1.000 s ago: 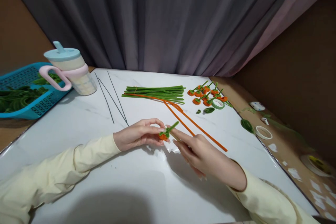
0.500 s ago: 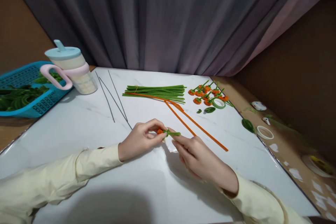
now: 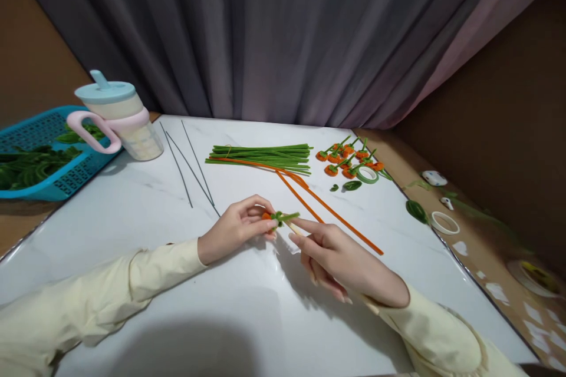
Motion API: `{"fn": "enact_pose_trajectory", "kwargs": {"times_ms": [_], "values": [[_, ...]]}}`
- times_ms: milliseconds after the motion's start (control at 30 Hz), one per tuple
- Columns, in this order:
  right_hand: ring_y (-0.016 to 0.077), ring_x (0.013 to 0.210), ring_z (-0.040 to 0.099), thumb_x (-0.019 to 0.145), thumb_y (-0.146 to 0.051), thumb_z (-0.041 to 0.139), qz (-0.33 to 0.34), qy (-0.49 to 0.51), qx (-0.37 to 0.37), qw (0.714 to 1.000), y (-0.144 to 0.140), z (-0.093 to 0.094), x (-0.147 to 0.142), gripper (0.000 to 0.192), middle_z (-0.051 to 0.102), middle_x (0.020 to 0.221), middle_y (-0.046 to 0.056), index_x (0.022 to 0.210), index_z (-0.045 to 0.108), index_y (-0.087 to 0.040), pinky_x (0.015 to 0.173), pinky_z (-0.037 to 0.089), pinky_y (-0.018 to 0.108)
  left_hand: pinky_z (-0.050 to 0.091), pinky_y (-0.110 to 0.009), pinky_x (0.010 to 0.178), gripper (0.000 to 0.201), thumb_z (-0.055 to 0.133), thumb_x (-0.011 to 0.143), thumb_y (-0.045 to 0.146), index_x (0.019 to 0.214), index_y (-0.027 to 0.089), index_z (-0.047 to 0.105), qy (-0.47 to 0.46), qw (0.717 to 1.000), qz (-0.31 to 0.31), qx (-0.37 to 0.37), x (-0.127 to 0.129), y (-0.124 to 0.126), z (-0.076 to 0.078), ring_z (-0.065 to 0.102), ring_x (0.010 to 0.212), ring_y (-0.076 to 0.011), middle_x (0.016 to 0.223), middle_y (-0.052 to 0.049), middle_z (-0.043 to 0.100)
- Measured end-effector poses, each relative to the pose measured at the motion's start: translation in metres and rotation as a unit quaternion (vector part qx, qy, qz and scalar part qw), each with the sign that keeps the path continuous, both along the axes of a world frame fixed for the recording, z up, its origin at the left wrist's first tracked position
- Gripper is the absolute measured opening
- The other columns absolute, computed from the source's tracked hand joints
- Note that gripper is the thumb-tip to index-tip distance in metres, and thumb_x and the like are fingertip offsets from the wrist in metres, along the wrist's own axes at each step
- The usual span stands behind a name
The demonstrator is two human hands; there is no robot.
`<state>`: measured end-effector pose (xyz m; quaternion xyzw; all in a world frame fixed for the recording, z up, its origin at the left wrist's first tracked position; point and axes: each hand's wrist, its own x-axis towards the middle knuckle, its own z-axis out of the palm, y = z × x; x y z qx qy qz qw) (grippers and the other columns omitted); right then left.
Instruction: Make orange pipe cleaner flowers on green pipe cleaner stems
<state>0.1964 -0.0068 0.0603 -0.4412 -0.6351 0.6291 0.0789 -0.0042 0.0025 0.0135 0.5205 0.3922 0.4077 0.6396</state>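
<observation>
My left hand (image 3: 241,225) pinches a small orange pipe-cleaner flower (image 3: 266,216) between thumb and fingers, its green leafy base and short green stem pointing right. Close on its right, my right hand (image 3: 336,256) has thumb and forefinger closed on a thin pale stick (image 3: 293,228), whose tip reaches the flower's green base. The other fingers of that hand hang loosely curled. Beyond both hands lie long orange pipe cleaners (image 3: 345,218) and a bundle of green pipe cleaners (image 3: 260,156). Several similar orange flowers (image 3: 332,169) with green stems are grouped at the back right.
Thin dark wires (image 3: 190,165) lie at the back left, near a lidded cup (image 3: 141,135) with a pink handle. A blue basket (image 3: 66,185) holds green pieces. Green tape (image 3: 367,174) sits beside the flowers. A white ring (image 3: 445,223) and paper scraps (image 3: 497,291) lie on the right.
The flower has tilted slightly in my left hand, showing more of its green base. My right hand's lower fingers have loosened and spread, and the pale stick shows more.
</observation>
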Motion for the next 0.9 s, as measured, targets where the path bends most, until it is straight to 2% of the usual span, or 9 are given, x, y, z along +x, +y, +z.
{"fn": "enact_pose_trajectory", "kwargs": {"times_ms": [100, 167, 267, 333, 400, 467, 567, 700, 900], "values": [[0.0068, 0.028, 0.037, 0.093, -0.043, 0.033, -0.006, -0.012, 0.058, 0.998, 0.006, -0.004, 0.006, 0.046, 0.050, 0.052, -0.008, 0.132, 0.026, -0.020, 0.029, 0.029, 0.016, 0.052, -0.021, 0.068, 0.021, 0.067, 0.075, 0.022, 0.089, 0.016, 0.052, -0.074, 0.993, -0.023, -0.092, -0.007, 0.010, -0.002, 0.064, 0.069, -0.0111, 0.078, -0.003, 0.065], [0.0078, 0.034, 0.041, 0.094, -0.042, 0.030, -0.027, -0.041, 0.180, 0.982, 0.015, -0.015, 0.010, 0.036, 0.050, 0.055, -0.006, 0.121, 0.034, -0.018, 0.036, 0.034, 0.018, 0.051, -0.017, 0.062, 0.023, 0.069, 0.073, 0.019, 0.087, 0.015, 0.051, -0.127, 0.978, -0.063, -0.153, -0.011, 0.015, -0.004, 0.065, 0.070, -0.0116, 0.081, -0.007, 0.067], [0.0122, 0.050, 0.049, 0.096, -0.033, 0.028, -0.031, -0.153, 0.413, 0.897, 0.035, -0.043, 0.015, 0.023, 0.054, 0.061, -0.002, 0.101, 0.044, -0.017, 0.052, 0.038, 0.023, 0.048, -0.013, 0.051, 0.025, 0.070, 0.071, 0.017, 0.087, 0.014, 0.051, -0.180, 0.953, -0.130, -0.206, -0.015, 0.018, -0.009, 0.065, 0.068, -0.0124, 0.079, -0.010, 0.068], [0.0151, 0.062, 0.053, 0.096, -0.028, 0.030, 0.031, -0.208, 0.536, 0.818, 0.047, -0.062, 0.017, 0.021, 0.059, 0.073, 0.003, 0.094, 0.048, -0.018, 0.054, 0.036, 0.024, 0.047, -0.012, 0.048, 0.026, 0.070, 0.070, 0.016, 0.088, 0.013, 0.052, -0.193, 0.942, -0.168, -0.216, -0.015, 0.018, -0.012, 0.064, 0.063, -0.0116, 0.078, -0.012, 0.069], [0.0169, 0.070, 0.053, 0.095, -0.023, 0.033, 0.102, -0.227, 0.614, 0.749, 0.056, -0.073, 0.016, 0.022, 0.059, 0.078, 0.006, 0.089, 0.052, -0.016, 0.058, 0.036, 0.025, 0.047, -0.013, 0.048, 0.024, 0.069, 0.071, 0.015, 0.089, 0.012, 0.052, -0.195, 0.937, -0.192, -0.216, -0.015, 0.017, -0.015, 0.064, 0.060, -0.0111, 0.078, -0.013, 0.069], [0.0186, 0.078, 0.053, 0.095, -0.022, 0.035, 0.129, -0.203, 0.655, 0.716, 0.059, -0.075, 0.014, 0.021, 0.060, 0.083, 0.008, 0.090, 0.055, -0.015, 0.066, 0.039, 0.028, 0.048, -0.013, 0.049, 0.022, 0.067, 0.073, 0.013, 0.089, 0.012, 0.052, -0.193, 0.935, -0.202, -0.218, -0.015, 0.016, -0.016, 0.064, 0.059, -0.0109, 0.079, -0.013, 0.069], [0.0204, 0.090, 0.051, 0.093, -0.021, 0.039, 0.107, -0.080, 0.658, 0.741, 0.051, -0.066, 0.011, 0.017, 0.059, 0.093, 0.010, 0.098, 0.054, -0.015, 0.077, 0.040, 0.033, 0.049, -0.013, 0.050, 0.022, 0.066, 0.074, 0.011, 0.090, 0.012, 0.052, -0.186, 0.934, -0.205, -0.226, -0.015, 0.015, -0.015, 0.063, 0.057, -0.0102, 0.080, -0.014, 0.070], [0.0185, 0.087, 0.051, 0.091, -0.019, 0.046, 0.083, 0.123, 0.593, 0.791, 0.031, -0.051, 0.006, 0.014, 0.060, 0.093, 0.010, 0.102, 0.052, -0.014, 0.075, 0.044, 0.034, 0.052, -0.015, 0.052, 0.025, 0.067, 0.072, 0.012, 0.093, 0.011, 0.052, -0.164, 0.934, -0.208, -0.238, -0.013, 0.014, -0.012, 0.064, 0.057, -0.0105, 0.080, -0.013, 0.070], [0.0158, 0.077, 0.051, 0.088, -0.009, 0.045, 0.100, 0.191, 0.566, 0.796, 0.016, -0.050, -0.002, 0.011, 0.060, 0.086, 0.010, 0.095, 0.054, -0.012, 0.068, 0.046, 0.030, 0.053, -0.017, 0.051, 0.029, 0.068, 0.070, 0.014, 0.095, 0.012, 0.053, -0.150, 0.918, -0.261, -0.259, -0.010, 0.012, -0.014, 0.066, 0.058, -0.0131, 0.078, -0.011, 0.071]]}}
